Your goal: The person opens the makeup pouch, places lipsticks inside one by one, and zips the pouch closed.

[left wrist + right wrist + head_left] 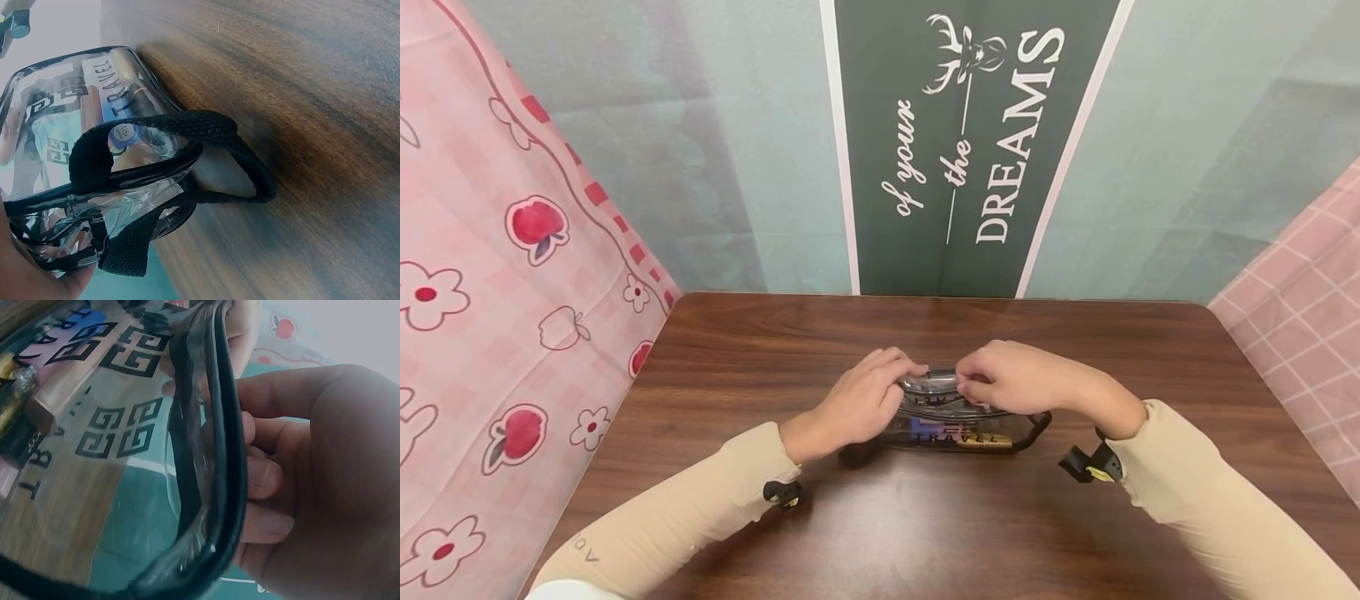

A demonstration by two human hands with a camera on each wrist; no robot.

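Observation:
A clear plastic toiletry bag (951,412) with black piping and "TRAVEL" print stands on the table under both hands. My left hand (868,398) holds its upper left end. At the upper right, my right hand (1018,377) pinches the black-edged rim with curled fingers; in the right wrist view its fingertips (265,478) lie against that rim. Whether a zip pull is between them is hidden. A black webbing handle (181,124) loops out from the bag's left end. Through the plastic show a blue-and-pink item (927,428) and a gold one (985,439).
The brown wood-grain table (760,333) runs out around the bag. Behind it hangs a green-grey curtain (760,167) with printed words. A pink patterned cloth (475,350) hangs on the left, a pink checked one (1300,275) on the right.

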